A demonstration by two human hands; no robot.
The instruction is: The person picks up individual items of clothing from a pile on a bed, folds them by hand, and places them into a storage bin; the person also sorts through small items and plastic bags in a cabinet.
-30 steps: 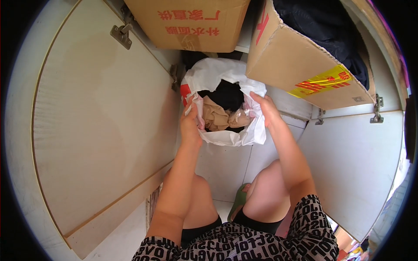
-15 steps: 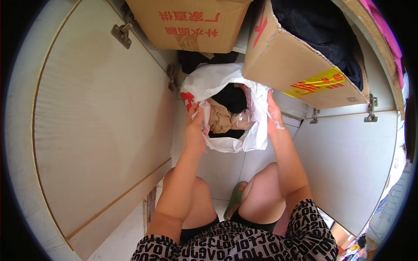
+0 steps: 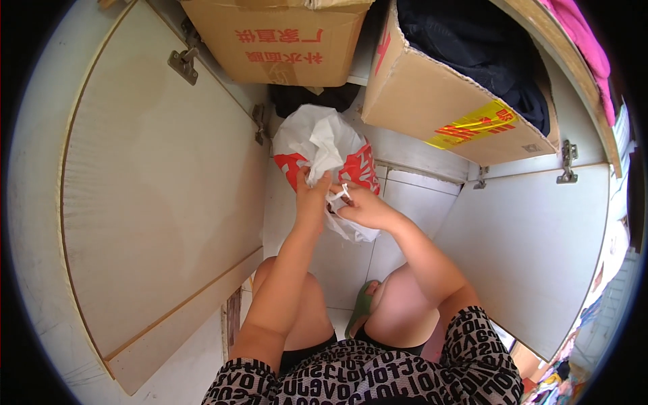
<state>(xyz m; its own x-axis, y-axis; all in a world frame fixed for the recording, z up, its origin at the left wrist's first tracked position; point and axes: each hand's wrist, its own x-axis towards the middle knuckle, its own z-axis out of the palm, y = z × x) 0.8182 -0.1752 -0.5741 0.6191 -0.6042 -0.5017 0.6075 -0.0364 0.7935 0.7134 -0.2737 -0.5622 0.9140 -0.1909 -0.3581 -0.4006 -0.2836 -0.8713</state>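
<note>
A white plastic bag with red patches (image 3: 290,138) stands on the tiled floor in front of me, its top gathered together. My left hand (image 3: 312,192) is closed round the bunched plastic on the near side of the bag. Just to its right, my right hand (image 3: 364,204) pinches a strip of the bag's edge, with a twisted white end showing above its fingers. The two hands nearly touch. What lies inside the bag is now covered by the plastic.
Open cabinet doors stand at left (image 3: 162,196) and right (image 3: 533,236). At the back sits a cardboard box (image 3: 283,37). An open cardboard box (image 3: 412,88) with dark cloth (image 3: 479,54) juts out at right. Black fabric (image 3: 290,100) lies behind the bag.
The bag's wide mouth, which showed beige and black cloth, has been drawn together. My right hand has moved left from the bag's far right rim to beside my left hand.
</note>
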